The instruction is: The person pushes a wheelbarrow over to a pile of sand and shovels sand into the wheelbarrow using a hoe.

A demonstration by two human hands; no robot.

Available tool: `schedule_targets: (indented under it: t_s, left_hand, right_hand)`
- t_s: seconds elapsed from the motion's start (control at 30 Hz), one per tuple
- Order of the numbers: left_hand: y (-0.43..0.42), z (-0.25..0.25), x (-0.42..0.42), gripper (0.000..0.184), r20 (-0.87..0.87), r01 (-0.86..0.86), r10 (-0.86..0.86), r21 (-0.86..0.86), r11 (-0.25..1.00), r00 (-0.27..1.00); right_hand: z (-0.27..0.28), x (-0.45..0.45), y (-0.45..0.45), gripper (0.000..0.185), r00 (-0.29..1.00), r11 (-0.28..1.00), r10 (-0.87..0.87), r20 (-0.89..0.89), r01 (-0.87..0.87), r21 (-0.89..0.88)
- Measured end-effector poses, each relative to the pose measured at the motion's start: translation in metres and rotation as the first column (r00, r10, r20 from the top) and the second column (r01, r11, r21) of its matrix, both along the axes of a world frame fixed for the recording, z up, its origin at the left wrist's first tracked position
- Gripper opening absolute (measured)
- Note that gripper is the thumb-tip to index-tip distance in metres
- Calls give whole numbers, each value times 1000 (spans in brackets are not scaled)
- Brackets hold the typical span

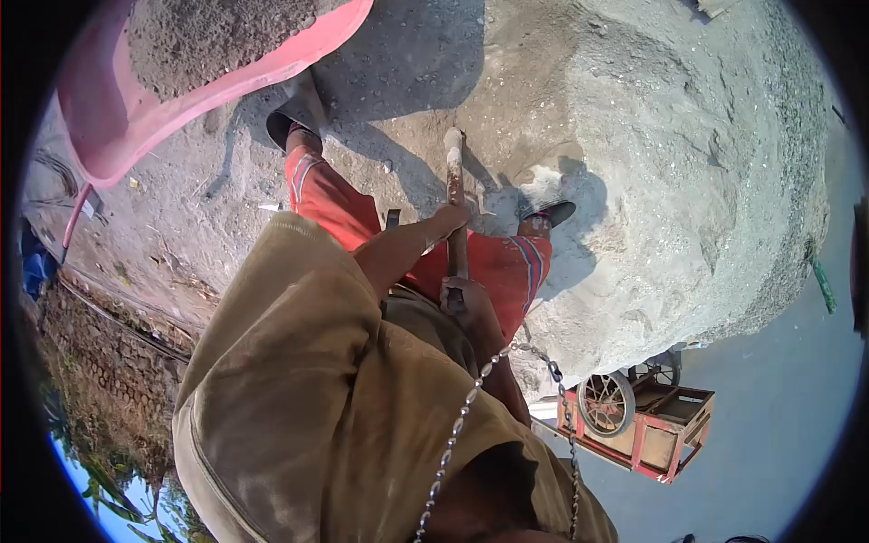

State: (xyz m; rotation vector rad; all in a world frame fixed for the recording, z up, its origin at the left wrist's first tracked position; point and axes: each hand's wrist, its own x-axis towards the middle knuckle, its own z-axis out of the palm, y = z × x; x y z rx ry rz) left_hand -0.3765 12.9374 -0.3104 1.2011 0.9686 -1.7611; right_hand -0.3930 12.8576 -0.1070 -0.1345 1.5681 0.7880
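A long wooden handle [455, 185] runs away from my body between my legs, its far end coated in pale material. My left hand [453, 215] is wrapped round it partway along. Nearer my waist, my right hand [463, 300] grips the same handle. Whether a tool head is fixed to the far end cannot be made out. My feet stand apart on dusty ground [389, 163], on either side of the handle.
A pink container [118, 149] holding grey, grainy material is at the upper left. A large pale gravel heap [679, 199] rises on the right. At the lower right stands a red wooden cart [659, 439] with spoked wheels. A stone wall [118, 380] is at the lower left.
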Motion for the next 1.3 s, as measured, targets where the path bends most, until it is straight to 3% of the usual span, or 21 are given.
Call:
schedule_targets:
  t_s: [0.07,0.1,0.13,0.17,0.2,0.3,0.4,0.47,0.6,0.73,0.8,0.83,0.87,0.9,0.97,1.0,1.07,1.17,1.2,1.27,1.3]
  left_hand:
    - [0,46,38,11,-64,-308,313,83,948,948]
    - [12,72,69,13,-188,-379,372,-2,925,909]
    - [17,22,17,17,-172,-592,566,-221,775,806]
    - [20,67,60,11,-309,-549,521,-5,836,796]
    - [31,107,103,10,-360,-555,495,-82,828,791]
    - [40,121,140,12,-267,-732,688,-362,577,675]
    - [60,204,226,19,-279,-837,800,-317,446,532]
    - [105,301,300,33,-67,-699,754,-434,568,654]
    - [135,383,375,28,341,-598,635,-221,770,693]
    - [180,401,410,23,372,-652,738,-349,673,563]
    - [201,397,426,20,377,-710,800,-381,593,466]
    - [210,395,433,18,408,-740,815,-374,560,411]
    - [215,393,440,16,434,-772,832,-372,516,347]
    - [224,384,446,13,431,-754,869,-480,449,243]
    - [247,366,456,10,416,-700,905,-619,356,92]
    - [260,394,460,13,340,-677,940,-694,244,-10]
    - [279,415,454,14,199,-640,965,-767,47,-168]
    - [305,465,424,25,200,-463,935,-885,45,-292]
    - [317,468,411,28,275,-466,903,-879,97,-330]
    - [343,472,387,22,301,-549,813,-836,-27,-499]
    - [356,461,372,19,346,-622,773,-779,-79,-532]
  right_hand:
    - [30,28,5,10,998,998,60,31,-59,-12]
    - [54,39,12,10,994,991,112,20,-110,-72]
    - [90,62,17,11,970,968,241,-25,-242,-70]
    - [120,71,19,14,900,899,434,-46,-436,-43]
    - [156,82,26,14,819,819,570,-66,-573,-34]
    - [254,124,61,17,634,627,769,-82,-773,-95]
    - [334,156,91,19,475,457,876,-76,-871,-178]
    - [378,165,104,20,400,375,914,-63,-896,-237]
    - [423,169,120,23,218,199,976,-4,-900,-388]
    - [396,159,113,26,-28,-9,999,20,-786,-619]
    - [334,162,98,28,18,68,997,76,-684,-726]
    - [296,169,90,30,130,211,978,165,-625,-752]
    - [256,173,80,33,-44,-6,999,25,-592,-806]
    - [226,191,73,33,-152,-71,988,2,-471,-879]
    - [182,225,61,32,-192,-24,981,38,-313,-949]
    - [161,243,57,31,-217,1,975,53,-232,-973]
    - [156,293,52,32,-386,-197,918,-92,-241,-950]
    - [154,339,42,39,-529,-210,844,-88,-174,-962]
    - [151,354,38,41,-536,-73,841,71,-243,-967]
    - [146,378,33,46,-511,186,772,378,-387,-903]
    - [142,393,34,46,-433,201,791,431,-481,-853]
